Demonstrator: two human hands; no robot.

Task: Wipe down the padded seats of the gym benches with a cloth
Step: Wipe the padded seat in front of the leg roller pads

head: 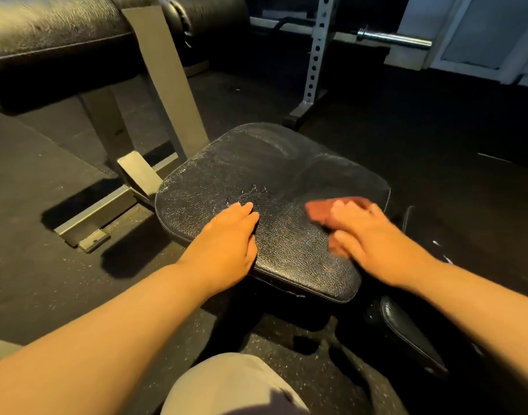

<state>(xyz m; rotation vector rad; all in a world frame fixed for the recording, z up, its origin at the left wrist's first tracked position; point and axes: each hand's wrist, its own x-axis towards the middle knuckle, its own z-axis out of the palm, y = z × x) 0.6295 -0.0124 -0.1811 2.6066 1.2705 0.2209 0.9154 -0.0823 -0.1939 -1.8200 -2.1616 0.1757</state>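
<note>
A black padded seat (265, 175) with cracked, worn leather fills the middle of the view. My left hand (230, 238) lies flat on its near left edge, fingers together, holding nothing. My right hand (367, 235) presses a reddish-brown cloth (325, 209) onto the seat's right side; the hand and cloth are blurred. Most of the cloth is hidden under my fingers.
A second black padded bench (53, 28) on a grey steel frame (167, 85) stands at the upper left. A white perforated rack upright (316, 55) and a barbell end (394, 38) are behind. Another black pad (406, 327) sits low at right. My knee (227, 384) is below.
</note>
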